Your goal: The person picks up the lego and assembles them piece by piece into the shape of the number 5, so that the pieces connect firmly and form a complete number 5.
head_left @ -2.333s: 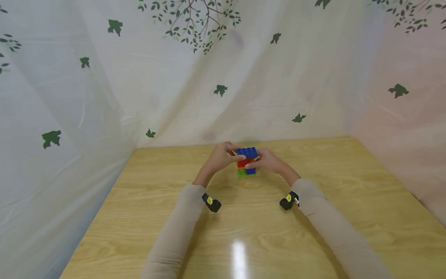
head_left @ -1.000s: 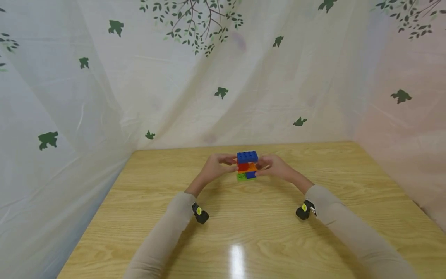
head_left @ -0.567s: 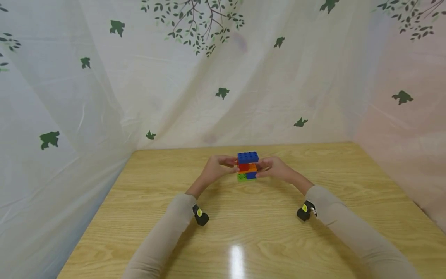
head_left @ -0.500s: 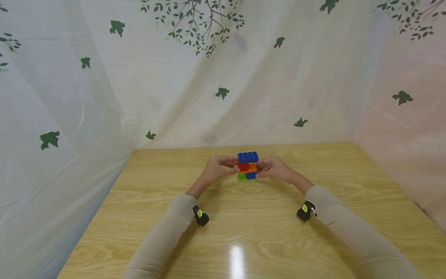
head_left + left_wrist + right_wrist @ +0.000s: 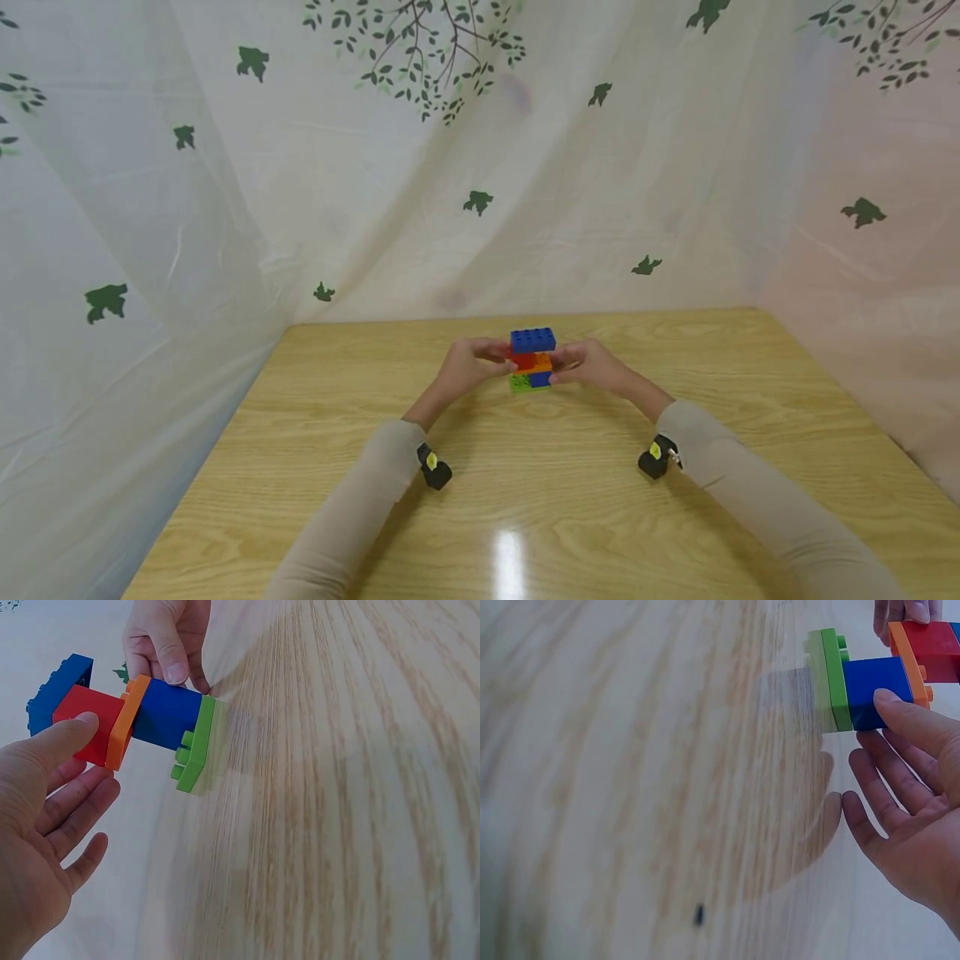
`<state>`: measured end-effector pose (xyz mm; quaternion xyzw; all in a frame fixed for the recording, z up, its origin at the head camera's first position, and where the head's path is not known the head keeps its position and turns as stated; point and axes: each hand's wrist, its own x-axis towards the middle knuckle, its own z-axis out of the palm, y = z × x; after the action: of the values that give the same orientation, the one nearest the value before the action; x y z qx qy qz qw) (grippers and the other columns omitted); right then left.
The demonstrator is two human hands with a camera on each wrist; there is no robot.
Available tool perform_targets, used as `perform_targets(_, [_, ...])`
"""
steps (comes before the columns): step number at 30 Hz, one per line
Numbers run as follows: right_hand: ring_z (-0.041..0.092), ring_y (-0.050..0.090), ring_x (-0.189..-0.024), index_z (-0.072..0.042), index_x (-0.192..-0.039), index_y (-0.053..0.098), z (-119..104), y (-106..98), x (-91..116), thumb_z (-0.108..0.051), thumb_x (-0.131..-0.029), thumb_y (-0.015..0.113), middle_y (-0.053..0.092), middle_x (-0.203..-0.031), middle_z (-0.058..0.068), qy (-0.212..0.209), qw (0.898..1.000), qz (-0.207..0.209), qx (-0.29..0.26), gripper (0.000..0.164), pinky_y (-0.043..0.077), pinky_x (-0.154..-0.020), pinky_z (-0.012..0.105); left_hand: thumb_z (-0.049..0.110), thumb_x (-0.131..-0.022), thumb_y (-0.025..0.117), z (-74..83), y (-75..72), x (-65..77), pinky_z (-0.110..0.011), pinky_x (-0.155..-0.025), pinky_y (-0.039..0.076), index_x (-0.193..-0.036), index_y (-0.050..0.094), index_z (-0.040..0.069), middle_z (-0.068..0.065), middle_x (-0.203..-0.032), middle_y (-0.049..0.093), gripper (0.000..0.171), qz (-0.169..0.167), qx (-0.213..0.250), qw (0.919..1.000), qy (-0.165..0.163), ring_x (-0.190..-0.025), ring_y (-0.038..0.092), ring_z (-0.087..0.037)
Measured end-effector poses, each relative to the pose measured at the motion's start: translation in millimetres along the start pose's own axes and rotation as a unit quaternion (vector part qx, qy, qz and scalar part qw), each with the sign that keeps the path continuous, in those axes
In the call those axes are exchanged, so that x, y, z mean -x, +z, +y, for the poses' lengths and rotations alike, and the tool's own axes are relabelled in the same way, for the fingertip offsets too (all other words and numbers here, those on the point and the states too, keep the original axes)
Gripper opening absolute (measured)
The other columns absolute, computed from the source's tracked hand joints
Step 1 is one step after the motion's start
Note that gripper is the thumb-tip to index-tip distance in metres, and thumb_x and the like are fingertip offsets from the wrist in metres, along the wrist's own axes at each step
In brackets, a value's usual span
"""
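Note:
A stack of toy building bricks stands near the far side of the table. From the bottom it has a thin green plate (image 5: 201, 739), a blue brick (image 5: 166, 714) at its right side, a thin orange plate (image 5: 126, 724), a red brick (image 5: 94, 712) at the left and a long blue brick (image 5: 532, 341) on top. My left hand (image 5: 467, 367) pinches the red brick, thumb on its near face, fingers mostly behind. On the other side, my right hand (image 5: 596, 364) pinches the lower blue brick, its thumb (image 5: 907, 716) on the near face.
The wooden table (image 5: 525, 467) reaches from the person to a pale curtain (image 5: 375, 208) printed with leaves, which hangs behind it and along both sides. A black wrist camera (image 5: 435, 467) sits on the left sleeve, another wrist camera (image 5: 655, 457) on the right.
Since the oldest frame, both hands have slid lower and outward from the stack, uncovering its front; the left thumb has come down from the top brick's edge. Over the last second they hardly move.

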<state>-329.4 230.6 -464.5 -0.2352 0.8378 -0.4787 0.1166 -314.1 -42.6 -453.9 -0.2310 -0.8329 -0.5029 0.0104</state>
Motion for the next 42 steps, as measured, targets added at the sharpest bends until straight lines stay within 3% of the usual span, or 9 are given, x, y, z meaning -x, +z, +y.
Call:
perform_targets(8, [0.036,0.069,-0.113,0.005,-0.131,0.065,-3.2,-0.3,1.1,-0.014,-0.092,0.076,0.07,-0.125,0.023,-0.003,1.0,-0.004,0.016,0.045,0.057,-0.096,0.045,0.023,-0.088,0.082,1.9,-0.6,-1.1,-0.037,-0.09,0.059,-0.114,0.077,0.006,-0.01,-0.11,0.078,0.032,-0.001,-0.005,1.0,0.001,-0.098,0.074,-0.023])
perform_targets(13, [0.033,0.069,-0.112,0.004,-0.133,0.064,-4.3,-0.2,1.7,-0.017,-0.093,0.076,0.07,-0.126,0.021,-0.002,1.0,-0.003,0.026,0.047,0.057,-0.095,0.042,0.022,-0.089,0.081,4.2,-3.2,-1.1,-0.035,-0.089,0.059,-0.115,0.077,0.005,-0.01,-0.109,0.078,0.031,-0.007,-0.012,0.9999,0.005,-0.099,0.073,-0.023])
perform_targets(30, [0.029,0.068,-0.114,-0.003,-0.138,0.063,-19.9,0.8,7.1,-0.023,-0.093,0.076,0.072,-0.125,0.016,0.009,0.999,0.002,0.033,0.051,0.054,-0.099,0.046,0.026,-0.091,0.079,14.2,-23.3,-3.1,-0.035,-0.09,0.058,-0.119,0.075,0.006,-0.009,-0.111,0.077,0.035,-0.034,-0.033,0.9989,0.003,-0.1,0.072,-0.021])
perform_targets(42, [0.025,0.071,-0.108,-0.001,-0.134,0.065,-30.0,9.3,14.7,-0.022,-0.092,0.077,0.074,-0.12,0.016,0.014,1.0,0.011,-0.024,0.049,0.054,-0.1,0.045,0.028,-0.093,0.076,18.5,-34.8,-1.5,-0.037,-0.092,0.058,-0.122,0.074,0.004,-0.011,-0.114,0.077,0.038,-0.047,-0.028,0.9982,-0.022,-0.103,0.073,-0.024])
